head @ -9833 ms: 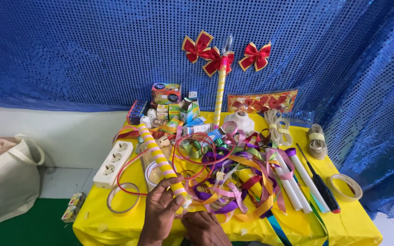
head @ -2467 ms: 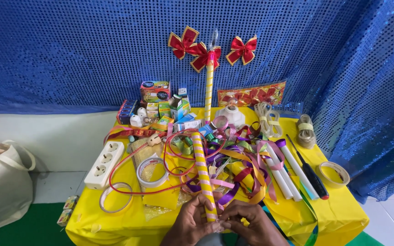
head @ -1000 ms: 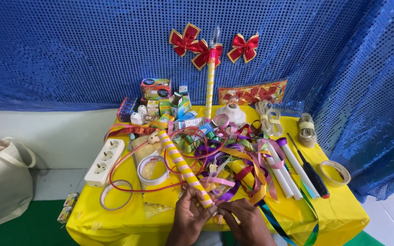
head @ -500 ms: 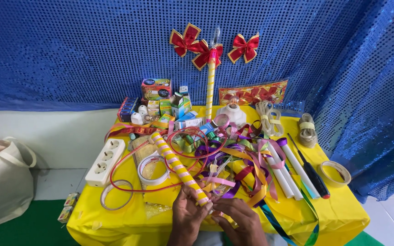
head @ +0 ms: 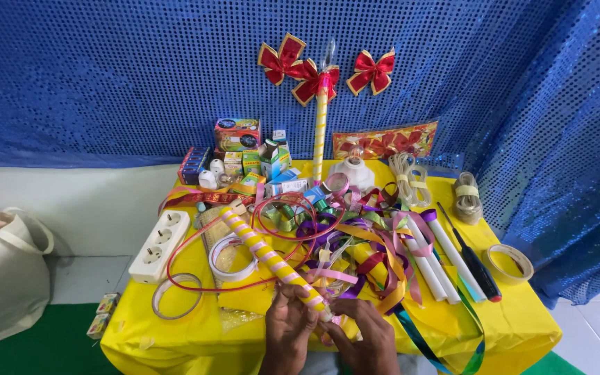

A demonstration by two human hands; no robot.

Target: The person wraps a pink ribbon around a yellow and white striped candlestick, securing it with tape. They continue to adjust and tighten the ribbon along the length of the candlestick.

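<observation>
1. From my hands, twelve o'clock is blocked by a heap of tangled ribbons.
2. At ten o'clock, tape rolls and a red cord loop clutter the way.
3. At two o'clock, white tubes and a screwdriver lie.
4. Bare yellow tablecloth opens at three o'clock.

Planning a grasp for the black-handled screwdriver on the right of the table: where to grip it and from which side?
Grip the screwdriver on its thick black handle, probably from straight above. It lies flat on the yellow table, thin shaft pointing away, red tip nearest the front edge. White tubes lie close along its left; the tape roll to its right leaves more room for a finger.
</observation>
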